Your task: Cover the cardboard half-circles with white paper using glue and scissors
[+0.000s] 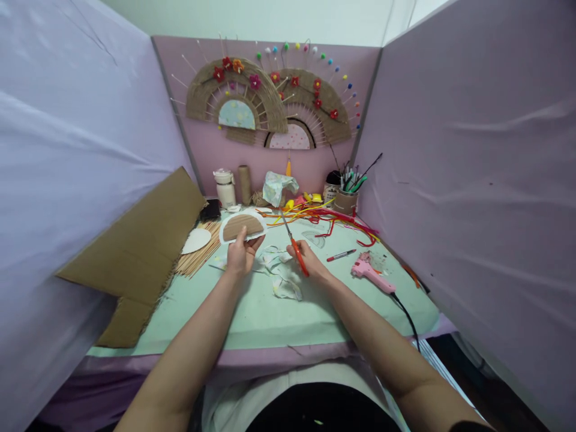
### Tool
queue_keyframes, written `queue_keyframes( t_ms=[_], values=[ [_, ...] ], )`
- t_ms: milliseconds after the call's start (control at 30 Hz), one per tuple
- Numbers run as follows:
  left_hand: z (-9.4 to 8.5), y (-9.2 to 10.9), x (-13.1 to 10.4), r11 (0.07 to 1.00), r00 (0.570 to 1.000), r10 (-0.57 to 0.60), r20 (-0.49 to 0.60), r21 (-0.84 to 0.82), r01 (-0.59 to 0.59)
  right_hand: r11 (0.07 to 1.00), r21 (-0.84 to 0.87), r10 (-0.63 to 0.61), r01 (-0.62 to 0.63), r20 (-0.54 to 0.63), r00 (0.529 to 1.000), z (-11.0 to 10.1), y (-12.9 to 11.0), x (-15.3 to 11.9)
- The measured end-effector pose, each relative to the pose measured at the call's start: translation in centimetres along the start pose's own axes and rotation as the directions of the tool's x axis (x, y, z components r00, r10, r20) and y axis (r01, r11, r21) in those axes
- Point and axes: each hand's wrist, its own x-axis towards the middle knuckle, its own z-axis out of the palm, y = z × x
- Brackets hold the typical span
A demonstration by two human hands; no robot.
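Forearms (198,342) forward over the table (279,336)

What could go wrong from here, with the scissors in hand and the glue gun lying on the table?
Nicked fingers: the left hand grips the half-round piece near its lower edge, so the scissors in the right hand might nip it if brought close.

Snag: the cord of the glue gun runs over the table edge; catching it could drag the gun.

Clutter: loose scraps lying near the hands might foul the blades.
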Motion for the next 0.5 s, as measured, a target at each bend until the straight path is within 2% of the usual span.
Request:
queue_keyframes(
  t_ms=[100, 233, 500],
  values=[
    [0.0, -0.2, -0.1, 0.999, 0.999, 0.032, -0.007, -0.014, -0.032, 0.986, -0.154, -0.061, 0.064, 0.022, 0.998, 0.6, 0.0, -0.4],
    [0.1, -0.4, -0.2, 0.997, 0.997, 0.074, -0.018, -0.029, -0.074, 0.949, -0.301, -0.09, 0.09, 0.012, 0.996, 1.8, 0.3, -0.8],
    [0.1, -0.2, -0.4, 0.998, 0.998, 0.05, 0.033, -0.036, -0.049, 0.933, -0.335, -0.144, 0.131, -0.013, 0.99, 2.1, 0.5, -0.9]
  ],
)
